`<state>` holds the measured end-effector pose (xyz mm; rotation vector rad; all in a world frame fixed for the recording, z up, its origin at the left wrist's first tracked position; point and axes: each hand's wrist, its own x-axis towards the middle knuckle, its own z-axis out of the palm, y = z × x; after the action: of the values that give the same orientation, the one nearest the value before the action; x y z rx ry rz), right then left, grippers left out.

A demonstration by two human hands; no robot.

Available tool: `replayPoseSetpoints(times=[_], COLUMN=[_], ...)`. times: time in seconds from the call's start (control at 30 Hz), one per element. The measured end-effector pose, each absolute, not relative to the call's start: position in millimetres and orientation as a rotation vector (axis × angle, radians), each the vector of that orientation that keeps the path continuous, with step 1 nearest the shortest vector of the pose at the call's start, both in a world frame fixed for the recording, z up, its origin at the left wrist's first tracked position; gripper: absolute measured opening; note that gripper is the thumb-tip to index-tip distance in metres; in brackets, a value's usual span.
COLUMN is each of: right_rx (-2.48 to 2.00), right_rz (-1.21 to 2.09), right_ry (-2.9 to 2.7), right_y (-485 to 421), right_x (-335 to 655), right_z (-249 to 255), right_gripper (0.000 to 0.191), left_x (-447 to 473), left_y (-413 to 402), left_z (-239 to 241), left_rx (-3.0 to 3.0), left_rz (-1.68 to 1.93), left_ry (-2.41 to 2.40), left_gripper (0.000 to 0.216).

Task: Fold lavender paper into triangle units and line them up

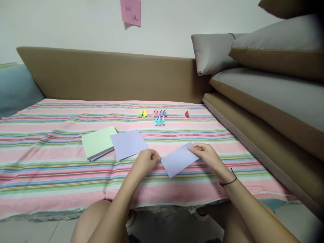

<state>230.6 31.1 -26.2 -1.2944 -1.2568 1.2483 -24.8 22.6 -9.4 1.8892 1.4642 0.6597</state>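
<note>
A lavender sheet of paper [178,162] is held at a slant just above the striped cloth, between my hands. My right hand [206,156] pinches its upper right edge, thumb on top. At the sheet's left corner, my left hand [149,160] has its fingers closed in a pinch, with the fingertips at the paper. A second lavender sheet [129,145] lies flat to the left, partly behind my left hand. Beside it is a stack of paper [98,142] with a pale green sheet on top.
Small folded paper pieces stand farther back: yellow-green ones [142,113], pink and purple ones [160,113], turquoise ones [159,120], and a red one [187,114]. Large grey-brown cushions [268,91] are piled on the right. A brown backrest [113,76] runs along the wall.
</note>
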Motion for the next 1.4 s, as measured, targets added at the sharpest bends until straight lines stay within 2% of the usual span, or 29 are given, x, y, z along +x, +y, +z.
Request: replayPoseSetpoints(times=[0.1, 0.17, 0.2, 0.27, 0.3, 0.53, 0.73, 1.0, 1.07, 1.2, 1.3, 1.4], right_rx=[-1.306, -1.297, -1.289, -1.270, -1.261, -1.226, -1.291, -1.330, -1.321, -1.269, -1.207, -1.229], right_rz=[1.194, 1.208, 1.224, 1.268, 1.295, 1.612, 1.526, 1.398, 1.399, 1.526, 1.672, 1.650], right_ry=[-1.192, -1.181, -1.182, -1.183, -1.182, -1.193, -1.150, -1.087, -1.073, -1.062, -1.056, -1.052], right_y=[29.8, 29.3, 29.3, 29.2, 28.9, 19.5, 18.9, 21.5, 20.9, 14.7, 9.8, 8.6], right_x=[238.5, 236.6, 234.0, 228.3, 226.0, 234.7, 235.5, 228.3, 228.6, 227.8, 224.4, 220.4], right_z=[-28.4, -30.6, -31.8, -33.5, -33.6, -19.9, -18.4, -25.2, -24.2, -19.0, -17.8, -19.0], right_gripper=[0.032, 0.031, 0.031, 0.031, 0.031, 0.029, 0.032, 0.042, 0.042, 0.034, 0.030, 0.032], left_x=[-23.5, -12.7, -5.2, 10.3, 16.7, 22.4, 23.0, 31.3, 30.8, 31.5, 34.9, 38.2], left_y=[21.9, 17.5, 14.5, 8.9, 7.0, 10.9, 5.6, -4.4, -4.5, -2.5, -0.4, 0.1], left_z=[-8.1, -8.9, -10.6, -16.8, -20.8, -32.0, -18.9, -23.6, -21.0, -17.9, -19.6, -20.1], left_rx=[1.945, 2.084, 2.190, 2.335, 2.357, 2.143, 1.891, 1.702, 1.630, 1.570, 1.515, 1.519], left_rz=[0.765, 0.875, 0.895, 0.811, 0.750, 0.754, 0.725, 0.668, 0.661, 0.738, 0.828, 0.834], left_ry=[1.600, 1.514, 1.401, 1.265, 1.269, 1.290, 1.118, 1.183, 1.123, 1.044, 1.088, 1.081], left_gripper=[0.021, 0.021, 0.029, 0.059, 0.065, 0.070, 0.067, 0.103, 0.100, 0.077, 0.075, 0.074])
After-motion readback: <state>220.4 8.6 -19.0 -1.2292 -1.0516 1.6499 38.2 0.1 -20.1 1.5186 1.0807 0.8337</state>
